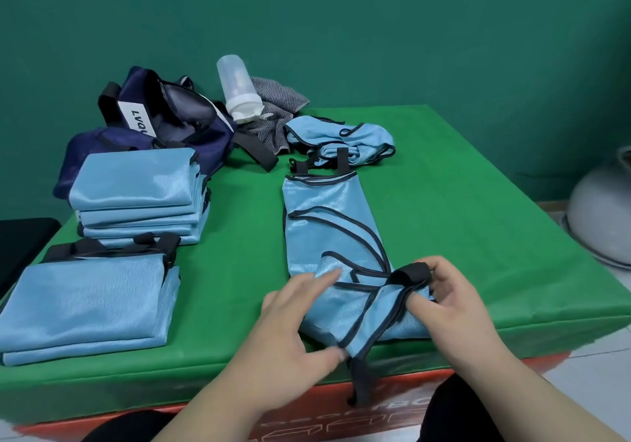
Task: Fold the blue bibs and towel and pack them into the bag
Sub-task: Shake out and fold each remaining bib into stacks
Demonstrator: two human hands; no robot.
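Because the bib (327, 229) lies with its long axis running straight away from the person, its near end sits under both hands. The left hand (297, 311) rests on it, fingers straight and thumb at the near corner, while the right hand (457, 305) pinches the black strap (411, 272) at its right edge. A fold away would head toward the crumpled bib (341, 137) beyond; the folded stacks (136, 192), bag (164, 123) and grey towel (276, 100) lie off to the left on the surface (478, 209).

Left hand (297, 315) lay near centre, fingers straight; right hand (454, 301) beside it, fingers curled, pinched bib strap (409, 272).
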